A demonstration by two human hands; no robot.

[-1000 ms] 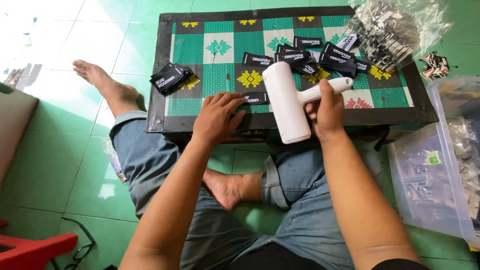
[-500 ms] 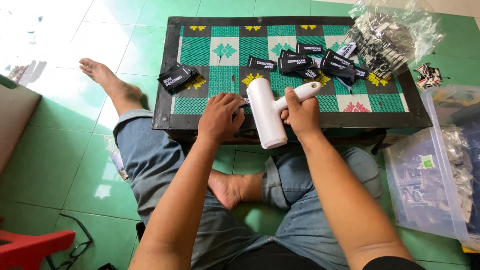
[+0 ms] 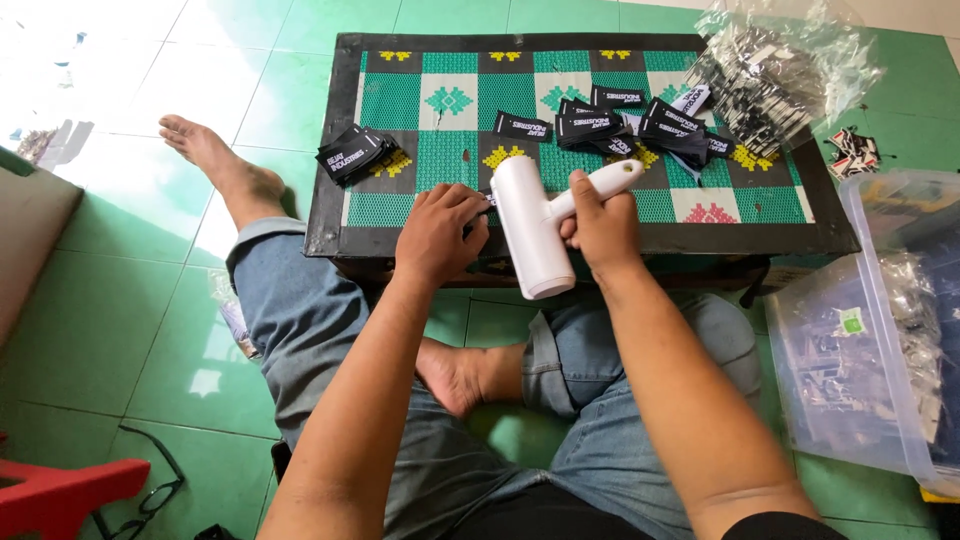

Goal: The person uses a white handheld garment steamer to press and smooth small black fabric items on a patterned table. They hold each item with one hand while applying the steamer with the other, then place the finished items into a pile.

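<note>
My right hand (image 3: 600, 225) grips the handle of a white lint roller (image 3: 530, 228) that lies over the near edge of a low table (image 3: 580, 240) with a green patterned top. My left hand (image 3: 440, 232) presses down on the table just left of the roller, fingers curled over something small and dark; what it is stays hidden. Black fabric labels (image 3: 640, 125) lie scattered on the table's far right, and a small stack of black labels (image 3: 355, 152) sits at its left edge.
A clear plastic bag of labels (image 3: 780, 65) rests on the table's far right corner. A clear plastic tub (image 3: 870, 330) stands on the green tiled floor at right. My crossed legs in jeans lie under the table. A red stool (image 3: 60, 490) is at bottom left.
The roller has shifted left and nearer along the table's front edge with my right hand. My left hand stays pressed beside it.
</note>
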